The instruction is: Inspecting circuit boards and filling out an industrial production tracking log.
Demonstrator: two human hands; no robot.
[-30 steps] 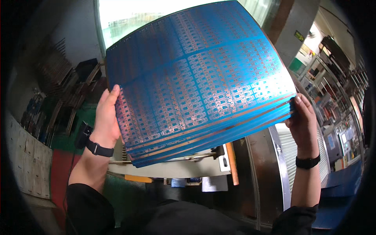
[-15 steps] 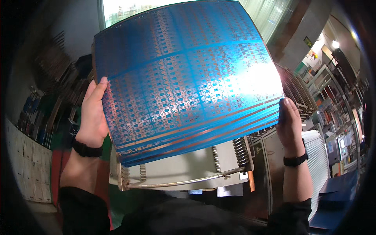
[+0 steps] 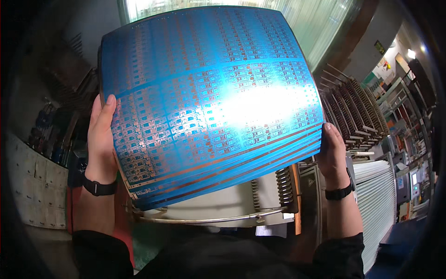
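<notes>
A stack of blue circuit board panels (image 3: 200, 88) with copper-coloured track patterns is held up in front of me, tilted with its left side lower. Several fanned edges show along the near side. My left hand (image 3: 101, 135) grips the left edge, thumb on top and the other fingers behind. At the lower right corner, my right hand (image 3: 331, 151) clasps the right edge, its fingers partly hidden by the panels. A bright glare covers part of the top panel. Dark bands circle both wrists.
Below the panels is a pale rack (image 3: 223, 204) with metal coil springs (image 3: 284, 186) and a curved front bar. At right stand a slotted rack (image 3: 355, 107) and a ribbed white stack (image 3: 371, 195). Pale lockers (image 3: 39, 186) line the left. A translucent strip curtain (image 3: 320, 28) hangs behind.
The panels have shifted slightly left and down in view, with both hands still on them. The glare has moved left across the top panel, and more of the right-hand slotted rack shows.
</notes>
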